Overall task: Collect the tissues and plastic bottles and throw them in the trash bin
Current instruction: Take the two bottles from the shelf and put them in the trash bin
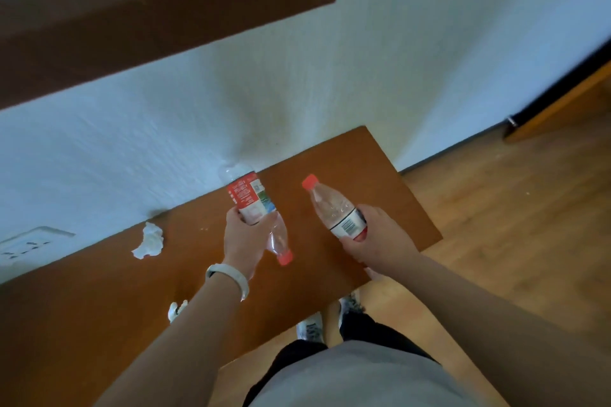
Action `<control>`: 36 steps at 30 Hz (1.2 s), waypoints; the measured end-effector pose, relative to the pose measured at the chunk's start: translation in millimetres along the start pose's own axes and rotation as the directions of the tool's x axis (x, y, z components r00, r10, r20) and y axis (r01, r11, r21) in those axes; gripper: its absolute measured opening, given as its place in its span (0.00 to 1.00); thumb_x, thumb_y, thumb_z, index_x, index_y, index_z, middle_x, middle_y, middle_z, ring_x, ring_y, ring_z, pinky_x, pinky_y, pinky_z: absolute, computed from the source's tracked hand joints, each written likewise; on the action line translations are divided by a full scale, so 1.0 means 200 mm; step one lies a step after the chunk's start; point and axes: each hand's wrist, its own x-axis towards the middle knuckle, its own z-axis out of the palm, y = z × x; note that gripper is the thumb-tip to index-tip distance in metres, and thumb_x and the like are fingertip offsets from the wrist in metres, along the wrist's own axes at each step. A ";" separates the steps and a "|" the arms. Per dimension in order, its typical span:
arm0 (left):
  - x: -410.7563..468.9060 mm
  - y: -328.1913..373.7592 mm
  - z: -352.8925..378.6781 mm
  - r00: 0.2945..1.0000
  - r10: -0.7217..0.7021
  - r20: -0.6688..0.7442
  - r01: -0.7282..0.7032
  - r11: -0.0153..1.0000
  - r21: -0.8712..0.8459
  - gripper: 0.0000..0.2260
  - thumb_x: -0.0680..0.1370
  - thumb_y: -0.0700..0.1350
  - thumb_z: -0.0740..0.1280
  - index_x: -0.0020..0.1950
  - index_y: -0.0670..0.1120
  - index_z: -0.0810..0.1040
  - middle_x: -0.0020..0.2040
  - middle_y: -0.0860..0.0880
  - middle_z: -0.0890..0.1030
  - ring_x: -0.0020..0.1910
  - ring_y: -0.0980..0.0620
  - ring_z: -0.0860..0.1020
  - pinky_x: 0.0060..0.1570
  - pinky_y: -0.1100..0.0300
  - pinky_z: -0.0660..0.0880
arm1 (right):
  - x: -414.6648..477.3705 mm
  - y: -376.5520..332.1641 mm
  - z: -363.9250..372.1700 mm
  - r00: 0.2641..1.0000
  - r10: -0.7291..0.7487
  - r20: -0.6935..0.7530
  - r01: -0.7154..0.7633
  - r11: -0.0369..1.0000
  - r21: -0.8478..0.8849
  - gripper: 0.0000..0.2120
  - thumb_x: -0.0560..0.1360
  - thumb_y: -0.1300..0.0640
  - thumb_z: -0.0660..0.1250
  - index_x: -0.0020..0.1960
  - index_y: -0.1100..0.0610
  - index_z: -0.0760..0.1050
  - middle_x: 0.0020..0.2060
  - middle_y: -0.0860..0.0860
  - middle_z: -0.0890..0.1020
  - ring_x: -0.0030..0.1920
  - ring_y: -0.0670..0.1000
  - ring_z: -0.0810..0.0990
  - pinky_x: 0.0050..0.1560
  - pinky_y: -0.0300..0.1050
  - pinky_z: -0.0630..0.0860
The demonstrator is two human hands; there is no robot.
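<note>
My left hand (243, 238) grips a clear plastic bottle (251, 198) with a red label, its red cap pointing down toward me. My right hand (377, 238) grips a second clear bottle (334, 208) by its labelled lower part, red cap pointing up and away. Both bottles are held above the brown desk (380, 175). A crumpled white tissue (149, 241) lies on the desk left of my left hand. Another small white tissue (177, 309) shows near the desk's front, partly hidden by my left forearm.
The desk stands against a white wall (363, 59) with a socket plate (26, 243) at the left. A brown shelf (165, 10) hangs above. Wooden floor (512, 225) lies to the right, with my shoes (310, 327) below. No trash bin is in view.
</note>
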 end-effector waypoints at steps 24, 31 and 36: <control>-0.49 0.38 0.67 0.678 0.466 0.568 -0.594 0.803 0.051 0.34 0.69 0.51 0.78 0.70 0.53 0.65 0.60 0.56 0.77 0.56 0.54 0.80 0.56 0.56 0.78 | -0.65 0.43 -0.49 0.812 0.398 -0.427 -0.192 0.873 0.449 0.20 0.70 0.46 0.74 0.56 0.43 0.69 0.46 0.42 0.78 0.39 0.42 0.81 0.31 0.31 0.74; -0.90 0.37 1.01 0.615 0.478 0.627 -0.663 0.744 0.084 0.34 0.71 0.50 0.77 0.72 0.52 0.64 0.63 0.54 0.76 0.59 0.52 0.78 0.61 0.50 0.76 | -0.99 0.83 -0.58 0.778 0.471 -0.416 -0.173 0.797 0.579 0.19 0.71 0.50 0.73 0.58 0.46 0.70 0.46 0.44 0.80 0.37 0.39 0.80 0.27 0.25 0.69; -1.29 0.33 1.34 0.564 0.463 0.684 -0.703 0.703 0.105 0.33 0.71 0.48 0.76 0.72 0.51 0.64 0.60 0.56 0.76 0.56 0.54 0.78 0.57 0.56 0.76 | -1.32 1.22 -0.70 0.728 0.533 -0.430 -0.179 0.754 0.632 0.17 0.71 0.51 0.73 0.57 0.45 0.71 0.44 0.43 0.81 0.36 0.37 0.80 0.28 0.28 0.72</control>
